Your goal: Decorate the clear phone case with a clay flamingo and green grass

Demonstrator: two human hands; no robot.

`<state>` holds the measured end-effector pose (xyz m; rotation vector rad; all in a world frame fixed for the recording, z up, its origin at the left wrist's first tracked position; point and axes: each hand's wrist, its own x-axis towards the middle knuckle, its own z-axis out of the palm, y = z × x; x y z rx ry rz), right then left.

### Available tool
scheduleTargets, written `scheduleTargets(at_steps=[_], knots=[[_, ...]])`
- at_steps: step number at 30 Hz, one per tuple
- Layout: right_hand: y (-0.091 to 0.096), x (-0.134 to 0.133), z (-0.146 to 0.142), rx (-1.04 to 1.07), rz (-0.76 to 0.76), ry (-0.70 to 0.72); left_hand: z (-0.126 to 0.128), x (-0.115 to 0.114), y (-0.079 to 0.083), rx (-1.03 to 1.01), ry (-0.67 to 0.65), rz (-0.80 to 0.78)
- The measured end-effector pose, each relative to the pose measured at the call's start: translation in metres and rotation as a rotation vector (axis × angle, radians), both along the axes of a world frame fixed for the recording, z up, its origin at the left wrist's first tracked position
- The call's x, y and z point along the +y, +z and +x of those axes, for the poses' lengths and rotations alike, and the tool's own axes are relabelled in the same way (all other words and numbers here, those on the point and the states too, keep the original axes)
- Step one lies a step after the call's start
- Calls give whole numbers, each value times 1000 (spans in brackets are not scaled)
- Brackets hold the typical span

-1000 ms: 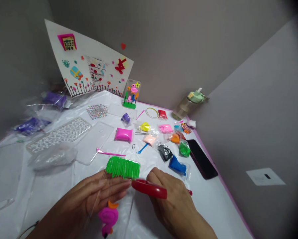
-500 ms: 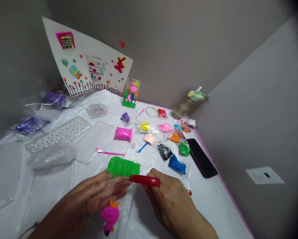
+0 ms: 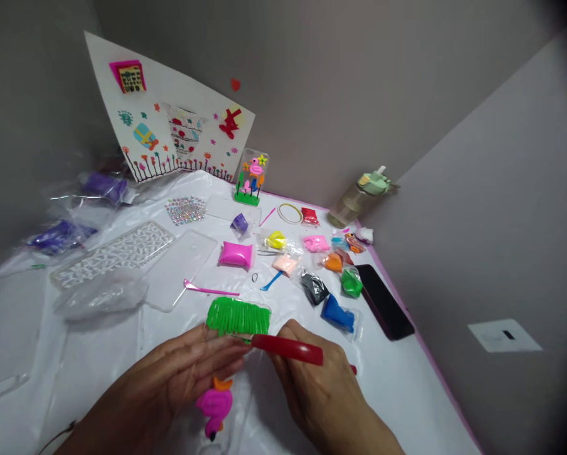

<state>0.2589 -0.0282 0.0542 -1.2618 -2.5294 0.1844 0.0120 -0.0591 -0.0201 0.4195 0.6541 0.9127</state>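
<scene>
My left hand (image 3: 183, 370) holds a clear phone case (image 3: 243, 385), its fingers lying across the middle. At the case's far end is a band of bright green clay strips (image 3: 239, 316). A pink clay flamingo (image 3: 215, 404) with orange parts and a black beak tip sits on the near end, upside down to me. My right hand (image 3: 318, 376) is closed on red-handled scissors (image 3: 287, 349). Their tip points left at the lower edge of the green clay, beside my left fingertips. Most of the blades are hidden or too small to make out.
Several bagged clays lie ahead, among them blue (image 3: 339, 314), black (image 3: 314, 287) and pink (image 3: 236, 254). A pink modelling tool (image 3: 212, 291) lies beyond the case. A phone (image 3: 385, 302) and a bottle (image 3: 359, 197) stand right; a decorated case (image 3: 251, 177) leans at the back.
The case has shifted slightly right with my left hand. The scissors' red handle has swung a little right and down, and their tip stays at the green clay's lower edge.
</scene>
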Motion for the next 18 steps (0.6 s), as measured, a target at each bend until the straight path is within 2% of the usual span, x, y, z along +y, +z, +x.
scheduleTargets(at_steps=[3, 7, 12, 15, 18], knots=[[-2, 0, -1, -3, 4, -9, 2, 4, 9, 76, -63, 66], [-4, 0, -1, -14, 4, -27, -4, 9, 6, 190, -158, 100], [-4, -1, -2, -35, 2, -26, -3, 7, 7, 148, -149, 63], [-2, -1, -2, -50, 32, -23, 2, 6, 10, 103, -97, 15], [1, -1, -2, -61, 62, -25, 2, 8, 5, 95, -111, -1]])
